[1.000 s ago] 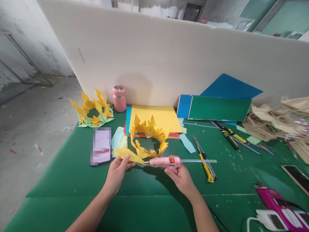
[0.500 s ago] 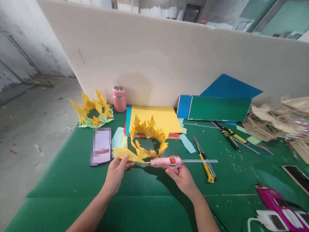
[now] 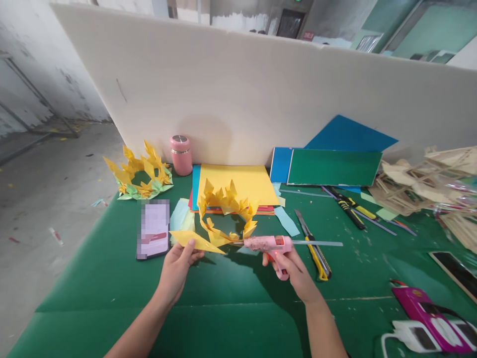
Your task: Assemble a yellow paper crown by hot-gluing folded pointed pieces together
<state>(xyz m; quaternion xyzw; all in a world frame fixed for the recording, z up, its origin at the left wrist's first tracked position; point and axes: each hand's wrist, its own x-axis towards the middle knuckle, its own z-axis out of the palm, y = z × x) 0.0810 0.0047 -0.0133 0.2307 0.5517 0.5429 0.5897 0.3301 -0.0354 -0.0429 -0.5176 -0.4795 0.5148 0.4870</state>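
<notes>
Between the thumb and fingers of my left hand [image 3: 181,261] is a folded yellow paper piece [image 3: 197,240], its pointed end aimed right. My right hand [image 3: 292,268] grips a pink hot glue gun [image 3: 268,243] by its handle; a clear glue stick [image 3: 318,243] sticks out of the back. The gun's nozzle is apart from the paper's tip, a little to its right. Just behind them stands a yellow paper crown [image 3: 206,204] with upright points. A second yellow crown with green leaves [image 3: 136,174] sits at the back left.
A phone [image 3: 153,228] and pale paper scraps [image 3: 180,216] lie left. Behind are stacked coloured sheets [image 3: 238,174] and a pink flask [image 3: 181,155] against a white board [image 3: 238,89]. Rightward lie a utility knife [image 3: 315,248], pliers [image 3: 348,209], a wooden model [image 3: 406,189] and a magenta power strip [image 3: 425,313].
The glue gun has moved right, so its nozzle has come away from the paper's tip. My left hand still holds the paper. The whole view has shifted slightly.
</notes>
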